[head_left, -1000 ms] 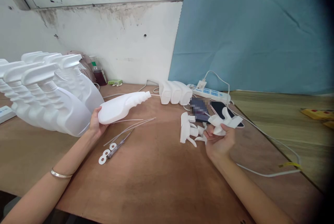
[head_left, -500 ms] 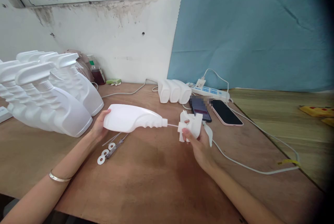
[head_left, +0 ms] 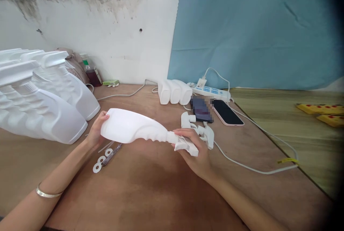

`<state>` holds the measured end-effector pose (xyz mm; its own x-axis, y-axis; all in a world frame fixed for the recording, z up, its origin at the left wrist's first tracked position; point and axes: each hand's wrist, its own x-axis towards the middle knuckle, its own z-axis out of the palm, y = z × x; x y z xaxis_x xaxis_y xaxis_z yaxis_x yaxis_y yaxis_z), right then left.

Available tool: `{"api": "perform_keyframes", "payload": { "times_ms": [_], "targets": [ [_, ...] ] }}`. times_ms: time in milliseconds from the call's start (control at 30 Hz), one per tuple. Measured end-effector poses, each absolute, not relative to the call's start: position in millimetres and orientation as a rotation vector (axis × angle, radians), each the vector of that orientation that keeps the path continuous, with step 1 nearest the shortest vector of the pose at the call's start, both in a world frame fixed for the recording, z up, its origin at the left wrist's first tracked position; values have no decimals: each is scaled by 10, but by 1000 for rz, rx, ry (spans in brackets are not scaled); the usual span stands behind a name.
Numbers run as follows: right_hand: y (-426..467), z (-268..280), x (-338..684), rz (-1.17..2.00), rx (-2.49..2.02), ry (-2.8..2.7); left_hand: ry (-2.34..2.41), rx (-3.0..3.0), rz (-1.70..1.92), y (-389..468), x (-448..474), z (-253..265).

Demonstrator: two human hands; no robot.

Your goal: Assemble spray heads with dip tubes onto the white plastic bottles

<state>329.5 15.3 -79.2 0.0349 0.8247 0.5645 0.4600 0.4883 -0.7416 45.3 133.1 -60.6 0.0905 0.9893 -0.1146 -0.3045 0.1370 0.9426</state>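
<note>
My left hand [head_left: 97, 127] is closed round the base of a white plastic spray bottle [head_left: 134, 125], which lies sideways above the table with its neck to the right. My right hand [head_left: 197, 152] grips a white trigger spray head [head_left: 187, 145] at the bottle's neck. The head's collar meets the neck; whether it is threaded on cannot be seen. Just behind my right hand lie more white trigger heads [head_left: 208, 136]. Below the bottle are three white washers [head_left: 101, 160], a clear-handled screwdriver [head_left: 111, 155] and thin tubes [head_left: 105, 147].
Several assembled white spray bottles [head_left: 56, 105] stand on the left. Three white bottles [head_left: 175, 92] lie at the back by a power strip [head_left: 212, 92]. Two phones, one a pink-edged phone [head_left: 228, 112], and a white cable [head_left: 249, 169] occupy the right side of the table [head_left: 150, 195].
The spray head has moved left to the bottle, and its thin tube is now hidden inside. My right hand has turned. The view has shifted slightly rightward.
</note>
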Motion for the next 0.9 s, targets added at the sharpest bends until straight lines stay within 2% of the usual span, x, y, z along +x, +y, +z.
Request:
{"api": "perform_keyframes", "payload": {
  "times_ms": [267,700,900],
  "targets": [
    [101,-837,3232,609,-1278,-1454,910,1153,1383,1394,412,-697],
    [163,-761,3198,668,-1314,-1138,711,1170,1414,1354,434,-608],
    [142,-763,3184,714,-1338,-1176,830,1224,1432,1348,432,-626]
  ]
}}
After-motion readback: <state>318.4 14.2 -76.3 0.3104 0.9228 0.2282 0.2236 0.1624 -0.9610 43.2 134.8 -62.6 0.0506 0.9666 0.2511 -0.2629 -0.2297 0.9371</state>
